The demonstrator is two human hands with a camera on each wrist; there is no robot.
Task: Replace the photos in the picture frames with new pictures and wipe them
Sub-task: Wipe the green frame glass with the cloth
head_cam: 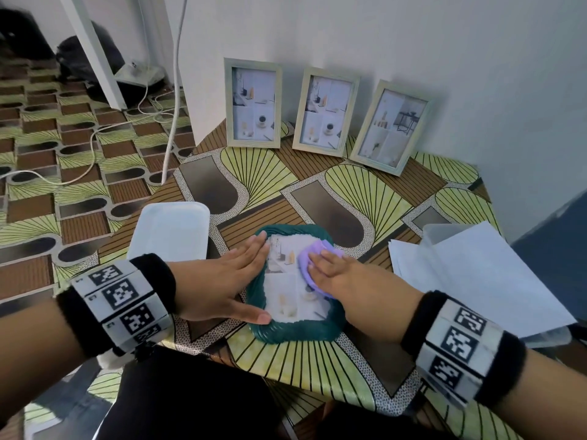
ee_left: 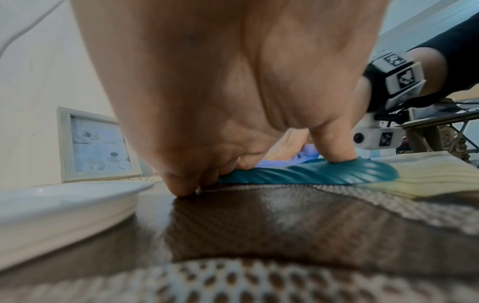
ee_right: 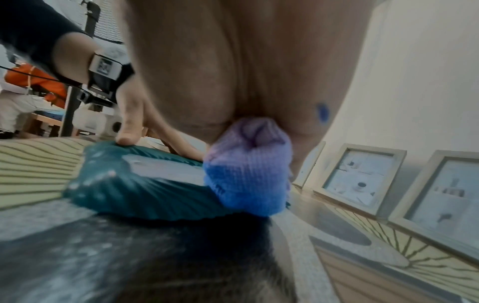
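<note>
A teal picture frame (head_cam: pixel 298 331) lies flat on the patterned table, face up, with a photo collage under its glass. My left hand (head_cam: pixel 244 277) lies flat on the frame's left rim with straight fingers, its thumb on the near edge; the thumb tip (ee_left: pixel 334 149) presses the teal rim (ee_left: pixel 311 174). My right hand (head_cam: pixel 336 277) presses a bunched purple cloth (head_cam: pixel 306 268) onto the glass at the frame's right side. From the right wrist, the cloth (ee_right: pixel 249 170) bulges out from under the palm above the frame (ee_right: pixel 134 190).
Three pale wooden frames (head_cam: pixel 253 103) (head_cam: pixel 325 112) (head_cam: pixel 392 127) lean against the wall at the table's back. A white tray (head_cam: pixel 173 231) sits left of the teal frame. White sheets (head_cam: pixel 476 281) lie over a clear container (head_cam: pixel 435 233) at the right. Cables (head_cam: pixel 92 147) run across the floor.
</note>
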